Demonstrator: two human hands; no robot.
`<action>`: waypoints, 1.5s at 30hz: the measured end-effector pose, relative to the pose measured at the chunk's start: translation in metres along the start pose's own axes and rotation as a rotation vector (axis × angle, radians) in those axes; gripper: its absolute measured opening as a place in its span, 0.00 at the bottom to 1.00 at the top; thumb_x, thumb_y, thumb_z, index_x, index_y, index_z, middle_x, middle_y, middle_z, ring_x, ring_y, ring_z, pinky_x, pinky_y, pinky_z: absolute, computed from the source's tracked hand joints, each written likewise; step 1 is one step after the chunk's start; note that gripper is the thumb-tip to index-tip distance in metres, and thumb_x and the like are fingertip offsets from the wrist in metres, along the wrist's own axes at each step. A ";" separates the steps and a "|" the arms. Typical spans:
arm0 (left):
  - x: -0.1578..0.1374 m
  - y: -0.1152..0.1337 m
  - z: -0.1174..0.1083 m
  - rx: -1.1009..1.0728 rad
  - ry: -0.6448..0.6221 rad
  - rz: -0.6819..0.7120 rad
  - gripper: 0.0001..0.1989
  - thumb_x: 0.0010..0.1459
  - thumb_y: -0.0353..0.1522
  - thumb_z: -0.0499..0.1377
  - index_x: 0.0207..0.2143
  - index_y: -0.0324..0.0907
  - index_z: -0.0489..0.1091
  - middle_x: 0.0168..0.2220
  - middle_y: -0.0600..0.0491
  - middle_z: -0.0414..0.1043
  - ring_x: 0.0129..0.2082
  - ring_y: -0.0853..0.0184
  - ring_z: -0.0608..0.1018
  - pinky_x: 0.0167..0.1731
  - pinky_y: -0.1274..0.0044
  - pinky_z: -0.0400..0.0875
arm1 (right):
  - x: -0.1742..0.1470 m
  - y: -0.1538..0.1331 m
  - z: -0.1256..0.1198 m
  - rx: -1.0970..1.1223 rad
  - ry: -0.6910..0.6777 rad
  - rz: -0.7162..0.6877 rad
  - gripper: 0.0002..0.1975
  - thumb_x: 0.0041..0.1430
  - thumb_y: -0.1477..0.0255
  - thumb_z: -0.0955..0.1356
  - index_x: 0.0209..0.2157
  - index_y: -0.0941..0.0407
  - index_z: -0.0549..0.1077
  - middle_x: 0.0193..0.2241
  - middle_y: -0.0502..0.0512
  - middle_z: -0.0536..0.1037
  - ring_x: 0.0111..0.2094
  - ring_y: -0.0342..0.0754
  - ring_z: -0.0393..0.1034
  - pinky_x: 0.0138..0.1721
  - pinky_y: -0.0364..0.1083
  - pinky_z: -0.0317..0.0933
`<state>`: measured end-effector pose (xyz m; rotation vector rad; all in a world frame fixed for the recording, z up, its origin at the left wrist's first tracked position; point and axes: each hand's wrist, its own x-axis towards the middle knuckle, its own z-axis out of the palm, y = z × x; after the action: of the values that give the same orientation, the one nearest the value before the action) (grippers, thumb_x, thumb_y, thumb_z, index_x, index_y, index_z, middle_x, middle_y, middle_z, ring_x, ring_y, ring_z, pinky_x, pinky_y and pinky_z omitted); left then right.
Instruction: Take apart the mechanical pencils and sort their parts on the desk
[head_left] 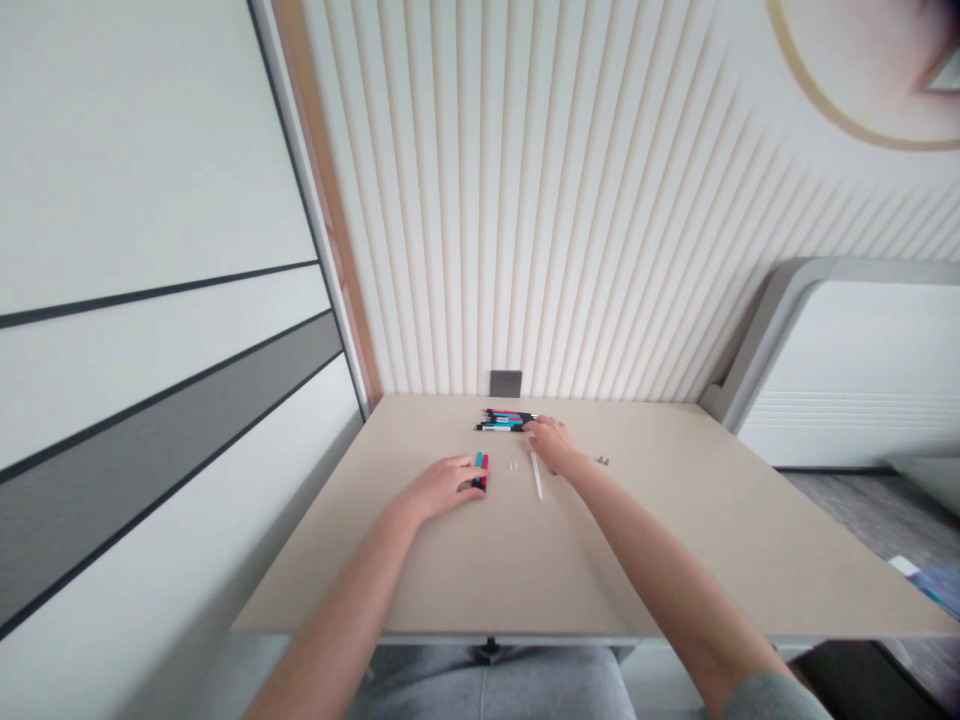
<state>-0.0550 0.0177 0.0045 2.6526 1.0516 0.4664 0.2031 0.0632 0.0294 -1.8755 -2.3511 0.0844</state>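
My left hand (442, 487) rests on the table with its fingers curled round short pen parts. A teal barrel (479, 459) and a pink barrel (485, 462) stick out past the fingers, with black parts partly hidden beneath them. Farther back, my right hand (553, 442) has its fingertips closed at the right end of a row of pens (501, 420) in black, pink, blue and white. The hand covers those pen ends. Between the hands lie a thin white stick (537, 478) and small white pieces (512, 466).
Small dark grey pieces (602, 461) lie right of my right wrist on the beige table (465, 575). A dark wall socket (505, 383) sits behind the table's back edge. A white cabinet (187, 470) stands at left, a pale headboard (862, 370) at right.
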 end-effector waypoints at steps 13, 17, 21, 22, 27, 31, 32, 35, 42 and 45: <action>-0.004 0.006 -0.006 0.017 0.008 -0.026 0.22 0.59 0.44 0.59 0.53 0.46 0.68 0.44 0.49 0.72 0.44 0.61 0.74 0.44 0.74 0.68 | 0.022 0.001 0.016 0.003 0.045 -0.010 0.11 0.65 0.70 0.62 0.45 0.55 0.73 0.45 0.58 0.75 0.47 0.50 0.68 0.47 0.46 0.54; -0.006 0.007 -0.008 0.019 0.030 -0.042 0.22 0.59 0.44 0.58 0.53 0.46 0.68 0.41 0.50 0.73 0.41 0.62 0.75 0.42 0.75 0.69 | 0.026 0.004 0.017 0.007 0.047 -0.034 0.10 0.64 0.71 0.64 0.40 0.56 0.75 0.43 0.59 0.77 0.45 0.51 0.69 0.45 0.46 0.54; -0.007 0.006 -0.010 0.031 0.199 -0.091 0.18 0.65 0.41 0.50 0.54 0.47 0.66 0.43 0.51 0.72 0.42 0.64 0.75 0.45 0.74 0.69 | 0.020 0.006 0.011 0.013 0.086 -0.052 0.10 0.65 0.71 0.63 0.38 0.57 0.76 0.41 0.61 0.76 0.45 0.52 0.68 0.45 0.47 0.53; -0.007 0.005 -0.011 0.037 0.259 -0.107 0.18 0.66 0.40 0.49 0.55 0.47 0.66 0.45 0.50 0.71 0.44 0.64 0.74 0.46 0.73 0.69 | 0.014 0.007 0.008 0.018 0.104 -0.058 0.10 0.65 0.70 0.62 0.40 0.56 0.75 0.41 0.60 0.76 0.45 0.51 0.68 0.45 0.47 0.53; -0.005 0.000 -0.011 0.064 0.460 -0.113 0.23 0.65 0.38 0.52 0.61 0.47 0.56 0.48 0.48 0.68 0.49 0.62 0.72 0.49 0.69 0.68 | -0.034 0.004 0.008 0.170 0.311 -0.158 0.11 0.68 0.69 0.59 0.41 0.53 0.72 0.37 0.56 0.78 0.40 0.50 0.69 0.43 0.48 0.54; -0.001 0.002 -0.007 0.102 0.397 0.005 0.18 0.64 0.37 0.54 0.56 0.47 0.64 0.45 0.49 0.69 0.46 0.63 0.73 0.48 0.70 0.69 | -0.069 -0.001 0.019 0.365 0.355 -0.207 0.09 0.66 0.71 0.61 0.39 0.54 0.72 0.38 0.56 0.78 0.40 0.51 0.69 0.43 0.48 0.56; 0.000 0.002 -0.006 0.120 0.369 0.031 0.14 0.65 0.36 0.53 0.52 0.46 0.68 0.43 0.49 0.70 0.44 0.63 0.73 0.46 0.70 0.69 | -0.074 -0.001 0.021 0.413 0.355 -0.215 0.09 0.66 0.71 0.61 0.39 0.54 0.73 0.38 0.56 0.78 0.40 0.51 0.69 0.43 0.48 0.57; 0.002 0.004 -0.003 0.167 0.343 0.070 0.10 0.65 0.35 0.53 0.44 0.45 0.71 0.40 0.50 0.72 0.41 0.64 0.74 0.43 0.71 0.69 | -0.079 0.001 0.026 0.543 0.365 -0.242 0.09 0.65 0.71 0.61 0.38 0.54 0.73 0.37 0.56 0.78 0.39 0.50 0.69 0.43 0.48 0.58; 0.003 0.004 -0.001 0.230 0.356 0.116 0.09 0.64 0.35 0.55 0.44 0.43 0.70 0.40 0.50 0.73 0.41 0.64 0.74 0.42 0.71 0.69 | -0.074 0.009 0.032 0.761 0.387 -0.166 0.11 0.63 0.67 0.62 0.38 0.54 0.75 0.37 0.56 0.78 0.39 0.50 0.70 0.42 0.48 0.60; 0.004 0.003 -0.002 0.230 0.388 0.125 0.09 0.65 0.34 0.53 0.43 0.43 0.71 0.38 0.50 0.73 0.39 0.64 0.74 0.40 0.71 0.69 | -0.075 0.008 0.031 0.815 0.353 -0.128 0.13 0.62 0.64 0.62 0.39 0.54 0.76 0.36 0.55 0.78 0.38 0.49 0.70 0.39 0.46 0.60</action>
<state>-0.0509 0.0184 0.0085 2.9148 1.1025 0.9722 0.2227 -0.0064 -0.0073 -1.2196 -1.7853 0.5515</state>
